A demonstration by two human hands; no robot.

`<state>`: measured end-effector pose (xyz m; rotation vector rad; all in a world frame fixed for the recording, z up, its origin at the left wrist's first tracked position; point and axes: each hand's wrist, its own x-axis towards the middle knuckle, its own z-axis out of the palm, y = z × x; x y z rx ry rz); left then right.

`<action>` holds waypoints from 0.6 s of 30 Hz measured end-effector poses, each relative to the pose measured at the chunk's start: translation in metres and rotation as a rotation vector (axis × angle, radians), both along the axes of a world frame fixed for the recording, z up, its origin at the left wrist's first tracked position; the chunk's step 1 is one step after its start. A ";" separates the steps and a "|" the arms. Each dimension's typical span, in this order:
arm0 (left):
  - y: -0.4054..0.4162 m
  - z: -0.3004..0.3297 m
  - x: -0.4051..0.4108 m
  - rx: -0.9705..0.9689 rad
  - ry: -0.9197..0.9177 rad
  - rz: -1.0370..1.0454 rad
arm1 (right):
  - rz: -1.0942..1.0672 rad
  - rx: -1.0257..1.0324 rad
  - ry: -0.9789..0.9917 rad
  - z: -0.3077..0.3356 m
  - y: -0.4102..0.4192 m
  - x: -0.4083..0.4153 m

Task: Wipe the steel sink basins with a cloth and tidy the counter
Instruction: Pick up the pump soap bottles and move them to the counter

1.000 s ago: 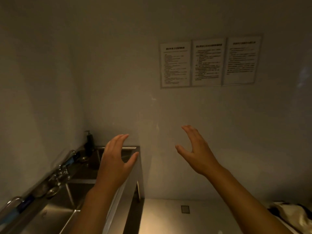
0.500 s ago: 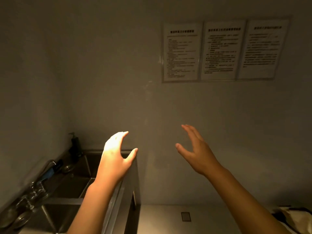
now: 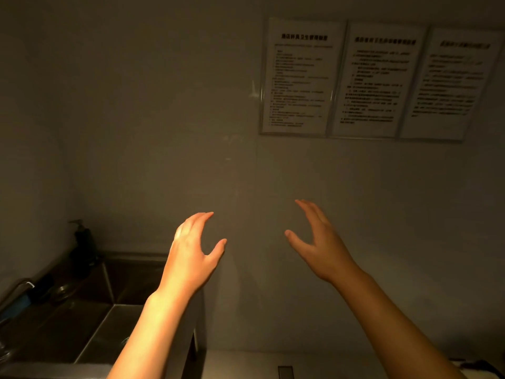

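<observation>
The steel sink point(image 3: 109, 305) sits at the lower left in dim light, with two basins split by a divider. My left hand point(image 3: 191, 253) is raised in the air above the sink's right edge, fingers spread and relaxed, holding nothing. My right hand point(image 3: 319, 242) is raised beside it in front of the wall, also spread and empty. No cloth is in either hand.
A dark pump bottle point(image 3: 83, 239) stands at the sink's back corner. A tap point(image 3: 16, 294) with a blue part runs along the left wall. Three printed notices point(image 3: 379, 80) hang on the wall. A floor drain point(image 3: 285, 372) and a bundle of fabric point(image 3: 475, 366) lie below.
The view has swung closer to the wall and upward, so the notices look larger and less of the sink shows. Both hands stay raised and spread.
</observation>
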<state>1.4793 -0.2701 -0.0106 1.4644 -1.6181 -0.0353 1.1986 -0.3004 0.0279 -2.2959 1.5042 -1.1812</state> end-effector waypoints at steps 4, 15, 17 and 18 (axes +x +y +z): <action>-0.046 -0.008 -0.013 0.018 0.008 0.034 | 0.048 0.009 0.002 -0.016 -0.056 -0.011; -0.169 -0.016 -0.074 0.065 -0.051 0.215 | 0.280 0.075 -0.050 -0.023 -0.237 -0.064; -0.177 -0.017 -0.074 0.076 -0.052 0.265 | 0.329 0.089 -0.057 -0.024 -0.261 -0.062; -0.179 -0.018 -0.073 0.084 -0.052 0.291 | 0.354 0.093 -0.060 -0.026 -0.271 -0.059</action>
